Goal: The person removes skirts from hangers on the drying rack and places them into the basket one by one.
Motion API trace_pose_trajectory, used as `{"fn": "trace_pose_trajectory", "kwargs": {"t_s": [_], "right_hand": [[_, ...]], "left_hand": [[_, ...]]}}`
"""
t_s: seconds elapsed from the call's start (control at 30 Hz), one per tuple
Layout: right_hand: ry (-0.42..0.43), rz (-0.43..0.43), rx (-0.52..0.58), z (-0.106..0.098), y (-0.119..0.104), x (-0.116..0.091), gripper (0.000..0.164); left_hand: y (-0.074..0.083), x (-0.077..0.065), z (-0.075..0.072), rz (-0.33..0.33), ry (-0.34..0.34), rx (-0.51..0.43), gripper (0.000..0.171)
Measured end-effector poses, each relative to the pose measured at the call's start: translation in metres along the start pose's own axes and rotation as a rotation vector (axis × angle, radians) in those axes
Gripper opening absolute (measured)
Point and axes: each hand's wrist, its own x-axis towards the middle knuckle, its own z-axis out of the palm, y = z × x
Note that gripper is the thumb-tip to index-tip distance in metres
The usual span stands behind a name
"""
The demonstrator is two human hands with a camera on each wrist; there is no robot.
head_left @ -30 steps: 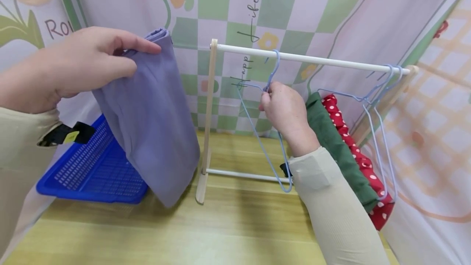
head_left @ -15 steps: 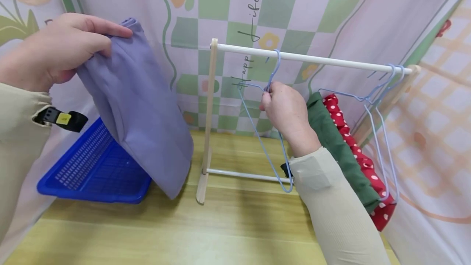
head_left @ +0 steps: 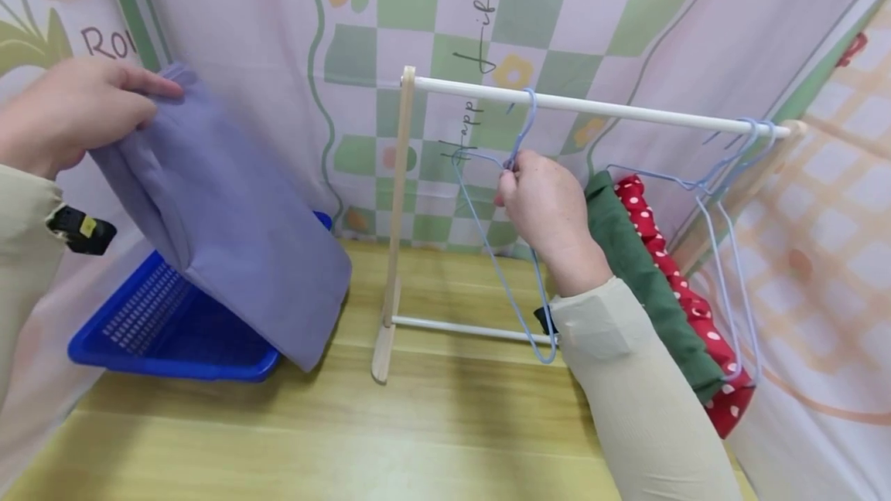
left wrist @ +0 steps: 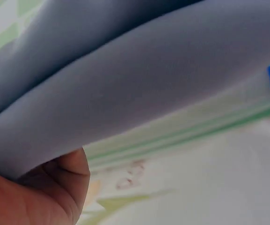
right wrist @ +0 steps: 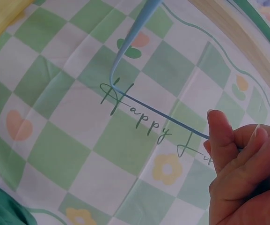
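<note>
In the head view my left hand (head_left: 83, 114) pinches the top edge of a folded lavender cloth garment (head_left: 230, 215), which hangs slanting down over the blue basket (head_left: 174, 368). The left wrist view shows the thumb side of that hand under a fold of the cloth. My right hand (head_left: 546, 211) grips the neck of a light blue clothes hanger (head_left: 480, 215), just below its hook. That hook sits over the white rail (head_left: 612, 109) of a small clothes rack, and no cloth is on this hanger. In the right wrist view, fingers (right wrist: 221, 140) curl round the hanger's wire.
Right along the rail hang a green garment (head_left: 640, 284) and a red polka-dot garment (head_left: 731, 408) on two more blue hangers (head_left: 727, 277). The rack's wooden upright (head_left: 399, 207) stands between basket and hanger on the wooden table (head_left: 418, 439). A patterned curtain backs everything.
My left hand has moved left with the lavender garment, first rising, then dropping slightly, so the cloth now slants over the basket. My right hand stays on the hanger.
</note>
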Motion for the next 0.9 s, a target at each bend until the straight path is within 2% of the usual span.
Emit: {"fn": "trace_pose_trajectory", "kwargs": {"t_s": [0.23,0.57,0.77,0.9], "right_hand": [[0.005,0.005,-0.001,0.000,0.001,0.000,0.027],[0.010,0.005,-0.003,0.002,0.002,0.001,0.027],[0.019,-0.006,-0.004,0.003,0.002,0.002,0.028],[0.018,-0.009,-0.006,0.003,0.002,0.002,0.028]], "left_hand": [[-0.030,0.005,0.005,0.021,0.045,0.206,0.065],[-0.056,0.007,0.013,0.006,0.058,0.395,0.060],[-0.069,0.011,0.014,0.073,0.112,0.496,0.061],[-0.069,0.010,0.016,0.108,0.179,0.525,0.060]]}}
